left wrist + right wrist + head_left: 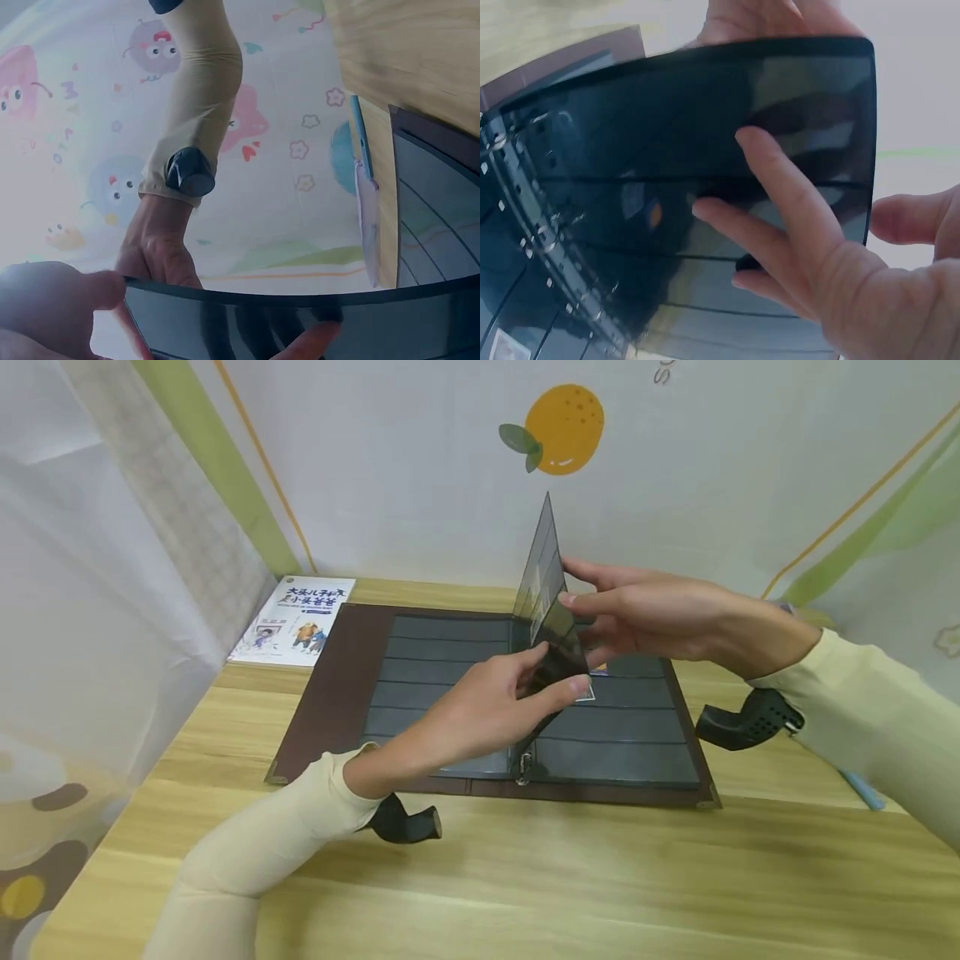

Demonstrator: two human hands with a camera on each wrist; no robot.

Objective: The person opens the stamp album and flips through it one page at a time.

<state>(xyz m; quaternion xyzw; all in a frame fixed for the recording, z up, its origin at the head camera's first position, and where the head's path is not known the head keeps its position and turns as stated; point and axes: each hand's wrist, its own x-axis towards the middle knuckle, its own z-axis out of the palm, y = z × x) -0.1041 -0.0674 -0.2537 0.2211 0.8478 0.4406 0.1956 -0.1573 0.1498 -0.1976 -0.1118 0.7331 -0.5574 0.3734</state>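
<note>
A stamp album (615, 760) lies open on the table, its black leaves crossed by strip pockets and held by metal rings (547, 240). One leaf (615, 142) stands upright at the spine. My left hand (491, 710) pinches this leaf by its near edge, thumb on one side and fingers on the other. Farther back, my right hand (660, 610) holds the leaf's outer edge; in the right wrist view its fingers (787, 180) spread across one face, thumb opposite. A white-edged stamp (585, 696) shows on the right-hand page, partly covered by the left hand.
The album's brown cover (322, 693) extends left of the pages. A white picture book (292, 622) lies at the back left. A blue pen-like stick (862, 791) rests on the table (525, 877) at right, partly behind the right sleeve. A printed cloth (412, 468) hangs behind.
</note>
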